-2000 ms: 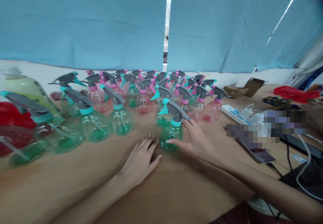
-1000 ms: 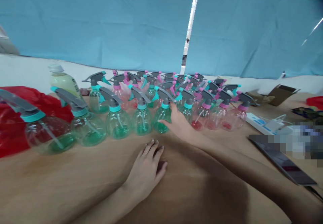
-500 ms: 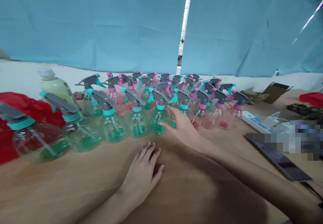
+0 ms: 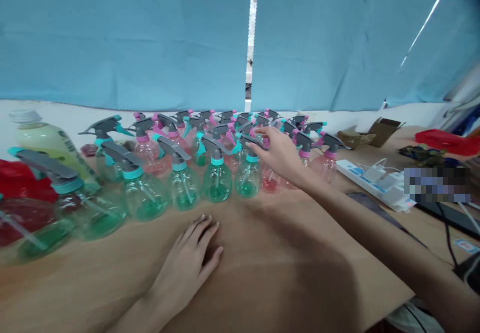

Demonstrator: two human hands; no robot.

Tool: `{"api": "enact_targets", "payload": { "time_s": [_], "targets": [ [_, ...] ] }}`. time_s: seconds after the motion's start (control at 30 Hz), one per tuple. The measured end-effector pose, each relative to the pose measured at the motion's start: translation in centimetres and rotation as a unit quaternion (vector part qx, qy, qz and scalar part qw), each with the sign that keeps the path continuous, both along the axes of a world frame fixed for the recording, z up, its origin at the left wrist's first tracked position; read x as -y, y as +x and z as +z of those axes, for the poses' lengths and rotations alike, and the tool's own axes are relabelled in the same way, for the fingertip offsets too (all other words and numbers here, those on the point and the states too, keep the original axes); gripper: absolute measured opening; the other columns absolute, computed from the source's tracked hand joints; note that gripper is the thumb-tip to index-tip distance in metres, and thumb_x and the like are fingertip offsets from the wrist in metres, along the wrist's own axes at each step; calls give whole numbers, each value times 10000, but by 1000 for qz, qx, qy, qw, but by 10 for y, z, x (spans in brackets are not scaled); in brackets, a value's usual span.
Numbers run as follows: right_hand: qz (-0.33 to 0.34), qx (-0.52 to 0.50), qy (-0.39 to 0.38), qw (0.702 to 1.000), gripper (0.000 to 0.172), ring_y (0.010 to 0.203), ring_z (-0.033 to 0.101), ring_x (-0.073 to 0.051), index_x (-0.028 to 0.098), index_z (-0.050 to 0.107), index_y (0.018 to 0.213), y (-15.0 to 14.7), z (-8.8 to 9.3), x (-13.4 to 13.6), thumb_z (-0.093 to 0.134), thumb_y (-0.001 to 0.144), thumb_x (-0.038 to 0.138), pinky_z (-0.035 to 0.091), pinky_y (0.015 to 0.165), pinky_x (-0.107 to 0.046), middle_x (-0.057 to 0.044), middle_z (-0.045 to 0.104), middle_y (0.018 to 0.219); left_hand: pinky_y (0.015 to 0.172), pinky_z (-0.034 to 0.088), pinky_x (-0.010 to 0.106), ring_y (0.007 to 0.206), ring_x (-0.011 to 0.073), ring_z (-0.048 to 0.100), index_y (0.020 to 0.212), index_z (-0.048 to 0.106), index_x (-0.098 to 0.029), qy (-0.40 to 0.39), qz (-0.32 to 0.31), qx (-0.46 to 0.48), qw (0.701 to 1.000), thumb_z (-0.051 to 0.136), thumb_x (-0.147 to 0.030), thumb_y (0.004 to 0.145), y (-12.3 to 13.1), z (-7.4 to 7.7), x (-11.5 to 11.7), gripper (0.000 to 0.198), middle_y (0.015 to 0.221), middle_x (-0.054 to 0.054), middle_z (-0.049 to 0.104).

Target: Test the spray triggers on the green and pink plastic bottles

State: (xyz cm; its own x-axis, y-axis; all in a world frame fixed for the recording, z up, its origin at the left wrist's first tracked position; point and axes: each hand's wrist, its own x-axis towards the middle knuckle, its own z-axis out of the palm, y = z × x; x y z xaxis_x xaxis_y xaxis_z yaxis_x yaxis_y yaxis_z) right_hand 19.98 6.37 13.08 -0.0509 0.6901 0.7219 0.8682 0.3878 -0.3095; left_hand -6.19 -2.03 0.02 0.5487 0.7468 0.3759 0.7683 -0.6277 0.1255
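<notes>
Several small spray bottles with grey triggers stand in rows on the brown table (image 4: 285, 278): green ones with teal collars (image 4: 217, 183) in front and at the left, pink ones (image 4: 270, 183) behind and at the right. My right hand (image 4: 281, 154) reaches in over the second row. Its fingers are stretched out and touch the grey spray head (image 4: 250, 141) of a bottle, above the pink bottle. My left hand (image 4: 187, 265) lies palm down on the table in front of the green row, fingers apart, holding nothing.
A large bottle of pale yellow-green liquid (image 4: 45, 140) and a red bag (image 4: 17, 183) are at the left. A white power strip (image 4: 377, 182) with plugs and cables, a cardboard box (image 4: 384, 129) and a dark flat device (image 4: 378, 212) lie at the right. A blue curtain (image 4: 150, 38) hangs behind.
My right hand let go of the green bottle it pushed into the front row and rose to the spray heads behind it. My left hand stayed flat on the table.
</notes>
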Motion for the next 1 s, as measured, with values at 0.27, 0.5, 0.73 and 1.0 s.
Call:
{"api": "enact_targets", "payload": {
  "time_s": [0.27, 0.5, 0.73, 1.0],
  "targets": [
    [-11, 29, -90, 995, 303, 990, 651, -309, 156, 606, 1145, -8, -3, -15, 550, 894, 316, 487, 798, -416, -128, 707, 1060, 986, 460, 439, 1179, 259, 556, 1277, 511, -227, -34, 5, 49, 998, 435, -381, 953, 4, 2, -4, 367, 1306, 72, 569],
    [4, 43, -94, 995, 315, 943, 666, -303, 187, 600, 1169, 1, -3, 1, 564, 899, 346, 481, 747, -383, -100, 720, 1041, 960, 467, 436, 1129, 256, 583, 1269, 470, -260, -84, 4, 118, 989, 449, -349, 953, 32, 11, -7, 329, 1242, 59, 586],
    [25, 64, -117, 991, 297, 868, 675, -266, 188, 597, 1140, 14, -1, 48, 549, 910, 370, 435, 627, -311, -68, 725, 951, 1028, 398, 514, 1303, 301, 438, 1431, 224, -264, -130, -20, 204, 970, 524, -412, 910, 76, 10, -14, 620, 1435, 126, 411],
    [142, 6, -151, 978, 293, 671, 615, -158, 195, 629, 974, 38, 3, 88, 578, 867, 463, 409, 559, -268, -5, 690, 807, 1072, 343, 530, 1357, 314, 355, 1452, 174, -241, -139, -64, 222, 963, 612, -438, 837, 115, 30, -3, 780, 1479, 138, 354]
  ]
}}
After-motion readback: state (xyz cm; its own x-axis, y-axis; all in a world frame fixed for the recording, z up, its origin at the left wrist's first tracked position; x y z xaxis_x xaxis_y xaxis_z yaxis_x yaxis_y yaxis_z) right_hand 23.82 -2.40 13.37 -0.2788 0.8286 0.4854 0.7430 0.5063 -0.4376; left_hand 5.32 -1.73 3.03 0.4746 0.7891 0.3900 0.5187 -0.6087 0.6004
